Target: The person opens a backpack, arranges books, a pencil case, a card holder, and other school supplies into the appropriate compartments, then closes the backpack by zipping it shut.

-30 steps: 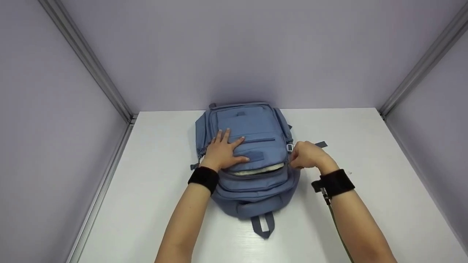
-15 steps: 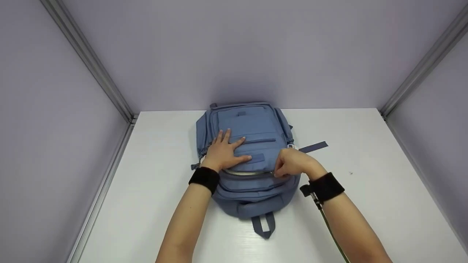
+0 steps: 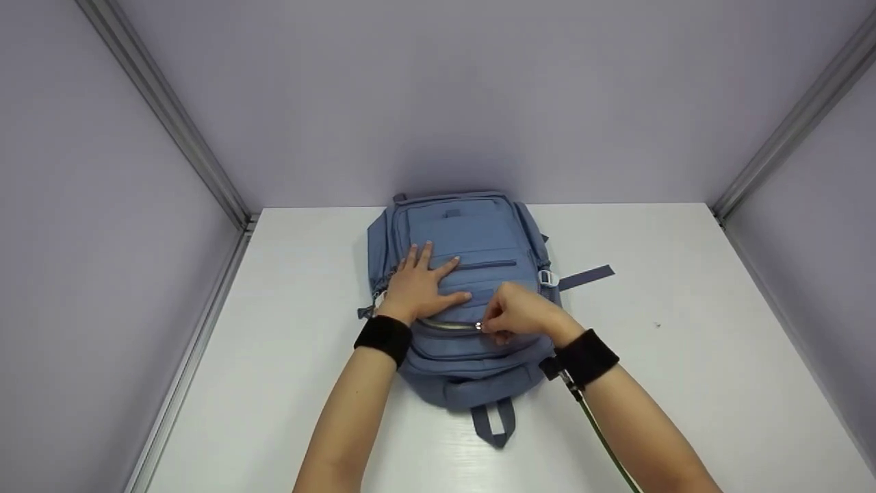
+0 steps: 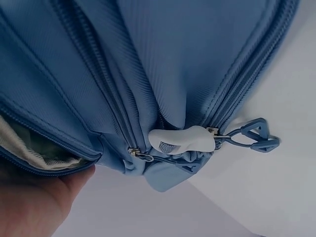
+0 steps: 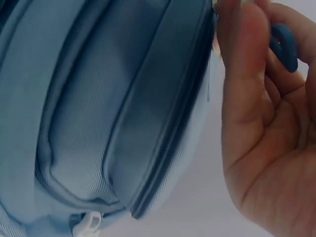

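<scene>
A blue backpack [image 3: 472,233] lies on the white table with its front facing up. My left hand [image 3: 419,289] rests on its front panel, fingers spread and straight. With curled fingers my right hand [image 3: 517,311] pinches a zipper pull at the front pocket's zipper [image 3: 448,326]; the pull's blue loop [image 5: 285,47] pokes out between the fingers in the right wrist view. Left of that hand the pocket gapes and shows a pale lining [image 4: 27,148]; to its right the zipper is closed. My palm's edge [image 4: 37,202] touches the pocket rim in the left wrist view.
At the backpack's left side hang a white plastic piece [image 4: 182,140] and a blue zipper pull [image 4: 259,136]. A strap [image 3: 586,276] sticks out to the right beside a white buckle [image 3: 546,277]. The top handle [image 3: 494,431] points toward me. Grey walls [image 3: 465,103] enclose the table.
My right hand has moved left from the backpack's right edge along the front pocket, and the zipper has closed behind it. My left hand has stayed in place.
</scene>
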A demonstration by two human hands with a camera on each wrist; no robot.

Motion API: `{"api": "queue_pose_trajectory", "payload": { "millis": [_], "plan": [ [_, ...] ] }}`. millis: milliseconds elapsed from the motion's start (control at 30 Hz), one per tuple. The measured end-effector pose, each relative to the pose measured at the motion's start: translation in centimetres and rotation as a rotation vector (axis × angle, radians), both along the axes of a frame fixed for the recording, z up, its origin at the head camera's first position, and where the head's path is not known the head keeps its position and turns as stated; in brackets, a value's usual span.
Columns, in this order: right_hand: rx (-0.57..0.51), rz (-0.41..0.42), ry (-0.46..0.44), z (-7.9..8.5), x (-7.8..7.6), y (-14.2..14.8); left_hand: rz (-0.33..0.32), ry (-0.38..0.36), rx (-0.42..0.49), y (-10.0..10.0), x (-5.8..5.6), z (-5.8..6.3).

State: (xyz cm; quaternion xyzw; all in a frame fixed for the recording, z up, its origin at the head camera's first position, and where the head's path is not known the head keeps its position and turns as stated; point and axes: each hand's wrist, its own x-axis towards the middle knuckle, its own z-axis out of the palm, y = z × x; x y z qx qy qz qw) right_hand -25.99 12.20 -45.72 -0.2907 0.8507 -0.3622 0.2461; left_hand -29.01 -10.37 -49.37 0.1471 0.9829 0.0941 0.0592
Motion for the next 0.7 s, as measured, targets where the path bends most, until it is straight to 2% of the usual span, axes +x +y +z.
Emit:
{"api": "queue_pose_trajectory", "payload": {
  "millis": [167,333,467,567,700],
  "plan": [
    [-0.035,-0.020,-0.094,0.0,0.5,-1.1,-0.003,0.013,-0.011,0.1,0.0,0.0],
    [-0.024,-0.027,-0.067,-0.1,0.6,-1.5,-0.014,0.022,-0.017,0.1,0.1,0.0],
    [-0.057,-0.053,-0.072,-0.3,0.5,-1.5,-0.011,0.050,0.015,0.0,0.4,0.2],
    [-0.079,-0.097,-0.119,-0.3,0.5,-1.3,-0.065,0.189,0.107,-0.2,0.7,0.4],
    [-0.073,-0.151,-0.115,-0.2,0.3,-1.1,-0.240,0.450,0.295,-0.4,1.6,0.5]
  ]
}}
